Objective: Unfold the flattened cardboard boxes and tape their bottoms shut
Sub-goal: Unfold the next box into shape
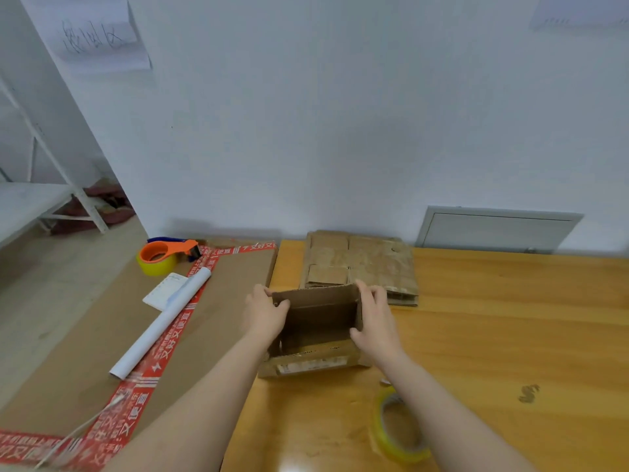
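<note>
A small brown cardboard box [318, 327] stands opened up on the wooden table [493, 335], its open side toward me. My left hand [263, 313] grips its left wall, fingers curled over the top corner. My right hand [374, 315] grips the right wall, thumb inside. Behind the box lies a stack of flattened cardboard boxes [360, 264] near the wall. A yellowish tape roll [396, 427] lies flat on the table beside my right forearm. An orange tape dispenser [168, 255] with yellow tape sits far left.
A large flat carton with red printed tape [112, 342] adjoins the table on the left, carrying a rolled white sheet [163, 321] and a small card [165, 290]. A white wall rises behind. A grey panel [497, 229] sits at the back right. Metal shelving stands far left.
</note>
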